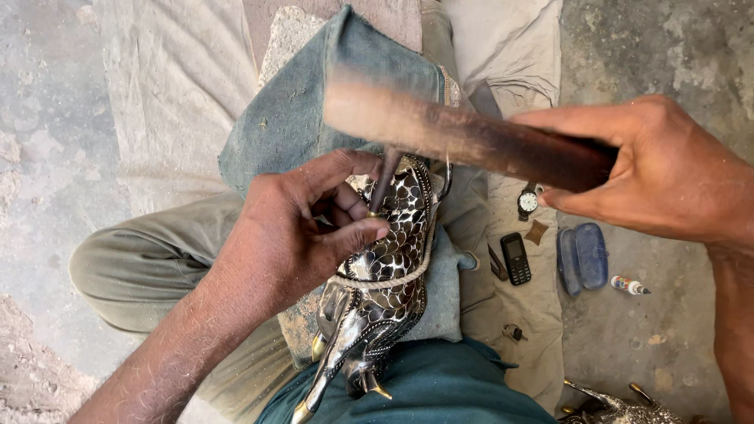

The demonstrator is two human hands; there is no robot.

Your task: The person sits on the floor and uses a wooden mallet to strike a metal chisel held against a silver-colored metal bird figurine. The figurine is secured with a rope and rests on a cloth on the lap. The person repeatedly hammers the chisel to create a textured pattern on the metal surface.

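My left hand point(302, 224) pinches a thin metal punch point(382, 182), its tip resting on a shiny patterned metal animal figure point(377, 290). The figure lies on a blue-grey cloth pad point(290, 118) over my lap, tied down with a rope point(393, 276). My right hand point(660, 169) grips a wooden mallet point(463, 133), blurred by motion, its head just above the punch's top.
On the pale cloth to the right lie a wristwatch point(528, 201), a small black phone point(516, 257), a blue case point(582, 257) and a small tube point(630, 286). Another metal figure point(620, 408) pokes in at the bottom right. Concrete floor surrounds the cloth.
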